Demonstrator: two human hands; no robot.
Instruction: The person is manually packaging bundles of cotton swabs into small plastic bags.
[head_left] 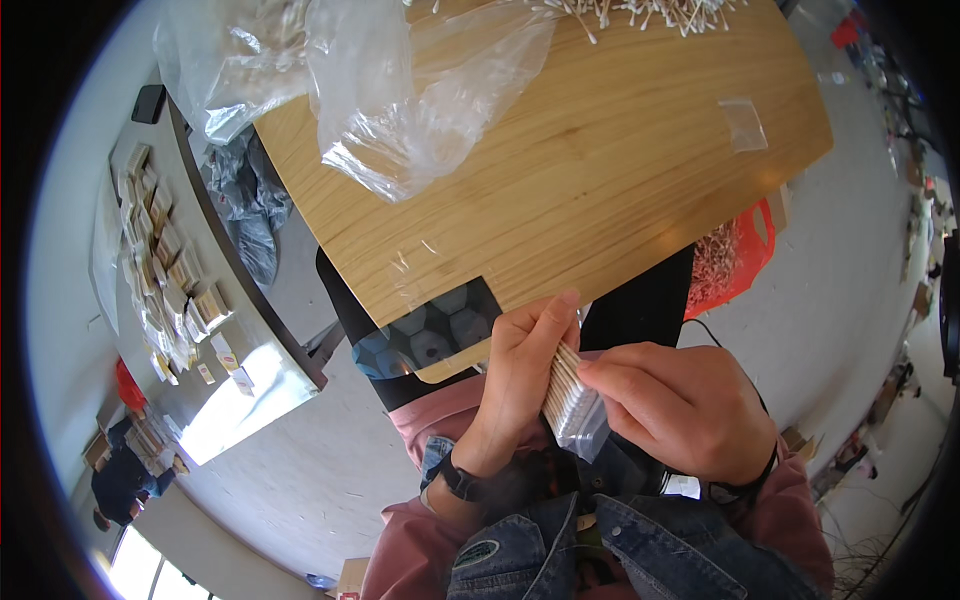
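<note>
Above my lap, close to the near edge of the wooden table, a bundle of cotton swabs sits partly in a small clear plastic bag. My left hand is closed around the bundle from the left, its thumb pointing up near the table edge. From the right, my right hand is closed with thumb and forefinger pinching at the side of the bag and the swabs. The fingertips of the right hand are partly hidden behind the bag.
Large clear plastic bags lie at the far left of the table, loose cotton swabs at its far edge. A hexagon-patterned dark sheet covers the near left corner. Right, a red bag holds swabs. Left, another table carries small packets; a person is beyond.
</note>
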